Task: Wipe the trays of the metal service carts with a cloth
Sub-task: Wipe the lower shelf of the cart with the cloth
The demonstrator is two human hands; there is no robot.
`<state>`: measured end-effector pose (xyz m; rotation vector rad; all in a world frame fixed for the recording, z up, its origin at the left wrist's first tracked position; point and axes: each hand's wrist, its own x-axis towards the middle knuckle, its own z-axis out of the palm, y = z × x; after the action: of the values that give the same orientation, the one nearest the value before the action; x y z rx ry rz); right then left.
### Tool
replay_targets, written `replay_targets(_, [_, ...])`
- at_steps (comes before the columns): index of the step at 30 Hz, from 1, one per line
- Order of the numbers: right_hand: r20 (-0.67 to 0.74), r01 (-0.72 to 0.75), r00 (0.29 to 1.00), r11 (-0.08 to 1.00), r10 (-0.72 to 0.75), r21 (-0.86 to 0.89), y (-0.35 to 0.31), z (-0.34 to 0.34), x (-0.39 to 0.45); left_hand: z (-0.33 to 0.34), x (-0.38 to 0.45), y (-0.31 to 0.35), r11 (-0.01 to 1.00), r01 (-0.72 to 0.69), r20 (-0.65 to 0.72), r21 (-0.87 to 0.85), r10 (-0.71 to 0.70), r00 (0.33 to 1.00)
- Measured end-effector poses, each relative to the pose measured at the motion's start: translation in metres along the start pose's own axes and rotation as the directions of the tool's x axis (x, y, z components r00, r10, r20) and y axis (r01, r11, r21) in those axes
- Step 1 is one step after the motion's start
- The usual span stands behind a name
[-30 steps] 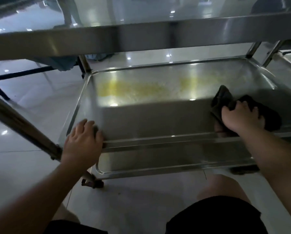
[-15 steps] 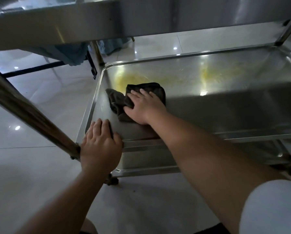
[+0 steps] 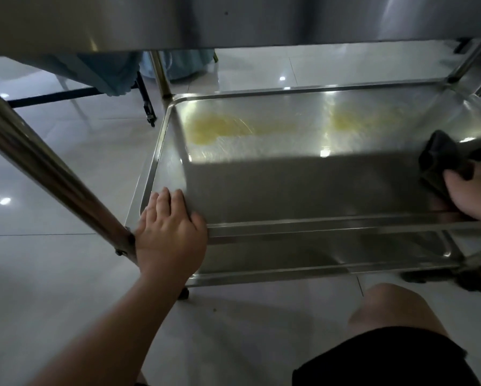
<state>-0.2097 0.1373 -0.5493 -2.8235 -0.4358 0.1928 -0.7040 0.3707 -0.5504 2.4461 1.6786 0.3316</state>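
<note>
Tray (image 3: 303,188) long axis left-right; right hand (image 3: 476,193) holds cloth (image 3: 442,157)

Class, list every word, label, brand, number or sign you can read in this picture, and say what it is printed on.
None: no readable text shows anywhere.
The middle tray bears only yellowish stains and light glare.
The dark cloth in the right hand is plain.
The upper tray's underside shows no markings.

Dim, soft-focus wide-angle frame: ceiling-light glints dot the floor (image 3: 66,174) at left and the tray (image 3: 289,140) centre, whose near half lies shadowed, edges bowed.
</note>
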Motion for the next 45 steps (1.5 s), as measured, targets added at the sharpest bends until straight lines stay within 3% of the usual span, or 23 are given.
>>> replay_targets(4, [0.007, -0.005, 1.0, 0.997, 0.005, -0.082, -0.046, 0.004, -0.054, -0.001, 0.001, 0.001, 1.0, -0.011, 0.033, 0.024, 0.011, 0.999])
replay_targets(9, [0.127, 0.315, 0.946, 0.936, -0.297, -0.157, -0.14, 0.044, -0.14, -0.004, -0.001, 0.003, 1.0, -0.014, 0.046, 0.026, 0.013, 0.999])
replay_targets(12, [0.216, 0.532, 0.839, 0.837, -0.5, -0.129, -0.207, 0.068, -0.179, -0.005, 0.0, 0.003, 1.0, -0.018, 0.061, 0.023, 0.016, 0.998])
replay_targets(16, [0.291, 0.75, 0.637, 0.661, -0.714, -0.019, -0.266, 0.091, -0.233, -0.004, 0.001, 0.001, 0.999, -0.01, 0.07, 0.04, 0.007, 0.998])
replay_targets(20, [0.278, 0.821, 0.538, 0.57, -0.796, 0.044, -0.245, 0.09, -0.251, -0.002, 0.0, -0.004, 0.998, -0.015, 0.095, 0.056, 0.01, 0.995])
replay_targets(25, [0.184, 0.902, 0.431, 0.431, -0.884, -0.043, -0.181, 0.075, -0.248, -0.002, -0.001, -0.005, 0.998, -0.03, 0.115, 0.055, 0.024, 0.993])
replay_targets(28, [0.03, 0.926, 0.377, 0.377, -0.926, 0.005, -0.156, 0.07, -0.244, -0.007, 0.003, -0.003, 0.999, -0.012, 0.187, 0.036, 0.006, 0.982])
replay_targets(30, [-0.005, 0.919, 0.394, 0.394, -0.919, 0.019, -0.149, 0.061, -0.244, -0.015, 0.009, -0.001, 1.0, 0.002, 0.281, 0.027, -0.01, 0.96])
replay_targets(32, [0.063, 0.908, 0.418, 0.419, -0.907, 0.013, -0.15, 0.046, -0.251, -0.029, 0.018, 0.0, 0.999, -0.003, 0.395, 0.044, -0.015, 0.918])
replay_targets(35, [0.352, 0.86, 0.495, 0.507, -0.795, -0.064, -0.17, 0.007, -0.26, -0.061, 0.021, 0.006, 0.989, -0.018, 0.521, 0.147, -0.062, 0.851])
replay_targets(37, [0.559, 0.793, 0.551, 0.598, -0.62, -0.118, -0.187, -0.021, -0.269, -0.086, 0.005, 0.016, 0.961, -0.125, 0.57, 0.247, -0.04, 0.821])
replay_targets(40, [0.809, 0.723, 0.499, 0.664, -0.31, -0.192, -0.198, -0.064, -0.294, -0.134, -0.037, 0.03, 0.949, -0.155, 0.65, 0.273, -0.063, 0.757])
replay_targets(45, [0.927, 0.734, 0.37, 0.629, -0.056, -0.255, -0.193, -0.147, -0.345, -0.233, -0.102, 0.036, 0.964, -0.096, 0.79, 0.249, -0.145, 0.596])
